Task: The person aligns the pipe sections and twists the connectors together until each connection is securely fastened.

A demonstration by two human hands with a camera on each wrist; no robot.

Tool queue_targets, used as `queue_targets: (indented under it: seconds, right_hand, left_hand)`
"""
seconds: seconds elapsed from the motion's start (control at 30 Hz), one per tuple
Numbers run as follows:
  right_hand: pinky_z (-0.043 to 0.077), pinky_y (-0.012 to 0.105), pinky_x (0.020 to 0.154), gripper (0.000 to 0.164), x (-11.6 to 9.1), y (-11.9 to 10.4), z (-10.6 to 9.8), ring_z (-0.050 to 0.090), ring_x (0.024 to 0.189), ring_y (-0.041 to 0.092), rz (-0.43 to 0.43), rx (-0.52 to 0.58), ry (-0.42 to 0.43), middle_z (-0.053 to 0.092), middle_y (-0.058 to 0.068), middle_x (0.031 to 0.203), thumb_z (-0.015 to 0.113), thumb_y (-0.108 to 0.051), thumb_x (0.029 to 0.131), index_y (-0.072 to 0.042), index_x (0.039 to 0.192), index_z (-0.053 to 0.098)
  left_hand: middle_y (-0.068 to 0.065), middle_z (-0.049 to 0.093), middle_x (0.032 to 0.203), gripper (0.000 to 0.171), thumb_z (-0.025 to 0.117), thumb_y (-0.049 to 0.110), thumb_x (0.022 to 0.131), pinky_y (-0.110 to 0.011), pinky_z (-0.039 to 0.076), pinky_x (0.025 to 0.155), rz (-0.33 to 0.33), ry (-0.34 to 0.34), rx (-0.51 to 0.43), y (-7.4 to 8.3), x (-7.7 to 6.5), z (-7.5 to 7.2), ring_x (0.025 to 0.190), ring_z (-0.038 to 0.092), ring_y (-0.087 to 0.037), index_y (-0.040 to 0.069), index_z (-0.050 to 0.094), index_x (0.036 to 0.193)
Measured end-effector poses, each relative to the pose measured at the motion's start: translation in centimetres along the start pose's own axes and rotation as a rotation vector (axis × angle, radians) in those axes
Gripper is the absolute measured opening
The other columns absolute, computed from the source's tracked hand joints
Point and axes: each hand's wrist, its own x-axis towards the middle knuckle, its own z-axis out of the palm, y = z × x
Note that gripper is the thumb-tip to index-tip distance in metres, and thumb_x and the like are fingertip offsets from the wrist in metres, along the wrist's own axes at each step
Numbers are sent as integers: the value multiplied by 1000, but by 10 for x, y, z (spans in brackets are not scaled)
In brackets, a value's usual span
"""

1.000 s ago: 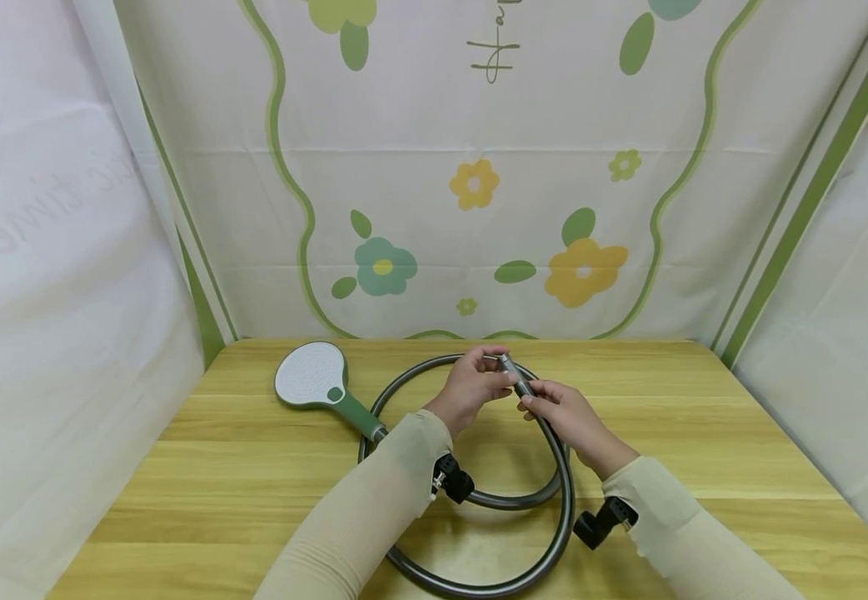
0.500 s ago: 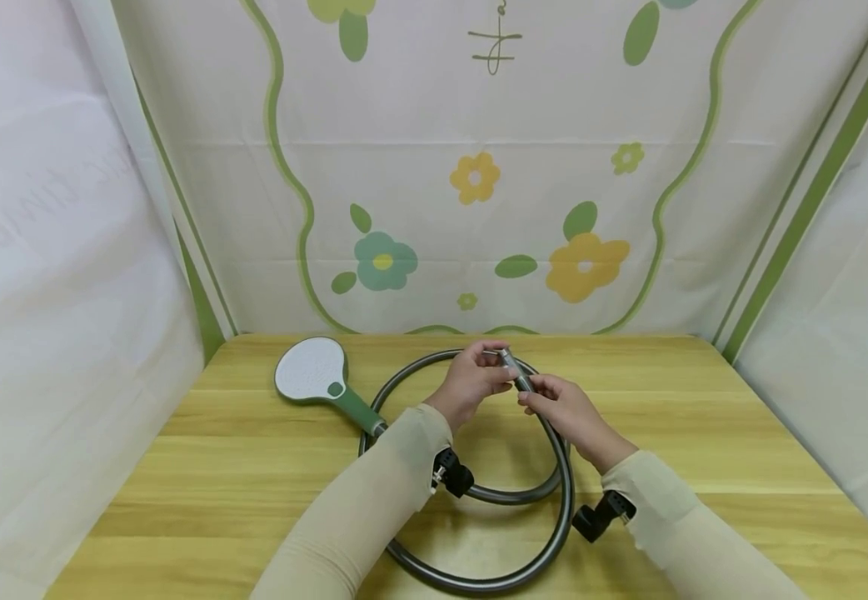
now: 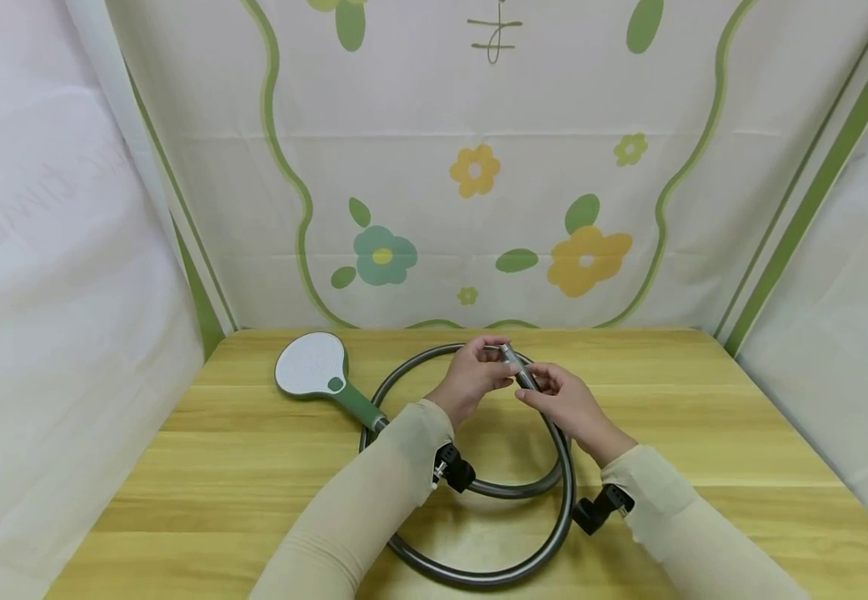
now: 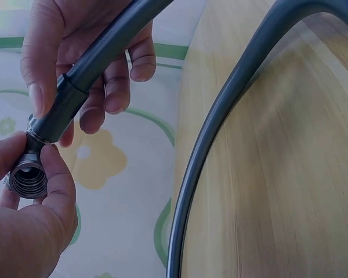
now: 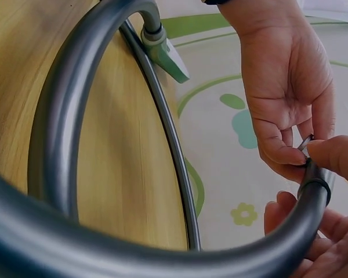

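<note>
Shower head (image 3: 321, 371), green and white: landmark for this list. Lies face up on the wooden table (image 3: 224, 483), presumably so it rests steady unattended.

Hose (image 3: 494, 578), dark grey: joined to the shower head's handle; looped to its right, likely to keep the length compact. Free end held up, well apart from the shower head.

Metal nut (image 4: 28, 180): on that free end, right of the shower head; threaded mouth open in the left wrist view.

Left hand (image 3: 471, 379): right of the shower head; thumb and fingertips pinch the nut, a light grip that seems suited to a small part.

Right hand (image 3: 572, 408): farther right of the shower head; thumb and fingers pinch the dark sleeve (image 4: 62, 111) behind the nut, seemingly to steady it; remaining fingers slightly spread.

Flowered backdrop (image 3: 419, 100): beyond the shower head.
</note>
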Motion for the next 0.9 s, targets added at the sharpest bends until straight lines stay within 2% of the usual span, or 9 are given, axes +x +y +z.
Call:
queue_targets:
  seconds: [0.3, 0.53, 0.73, 0.9]
  right_hand:
    - [47, 31, 72, 51, 1, 3, -2, 57, 93, 22, 0, 17, 4, 63, 12, 109, 69, -27, 90, 0, 131, 52]
    - [49, 31, 73, 42, -1, 3, -2, 58, 93, 23, -20, 7, 27, 62, 14, 108, 69, -19, 91, 2, 124, 53]
    - [49, 31, 72, 38, -1, 3, -3, 57, 91, 23, -24, -3, 43, 63, 14, 105, 71, -19, 89, 2, 117, 55]
    - [49, 30, 71, 36, -1, 2, -3, 58, 91, 23, -20, -9, 49, 63, 13, 104, 70, -18, 89, 3, 116, 55]
  left_hand:
    - [-12, 58, 106, 43, 68, -3, 87, -42, 54, 88, -8, 5, -9, 0, 2, 1, 88, 62, -20, 10, 58, 126]
    - [-10, 59, 104, 42, 68, -4, 87, -37, 55, 82, -10, 7, -12, 1, 1, 3, 86, 62, -19, 10, 58, 126]
    - [-10, 58, 103, 44, 68, -5, 86, -44, 53, 90, -19, 7, -23, 0, 1, 3, 85, 61, -18, 11, 59, 126]
    - [-10, 58, 102, 43, 68, -5, 86, -39, 55, 85, -18, 8, -22, 0, 2, 3, 85, 61, -18, 11, 59, 126]
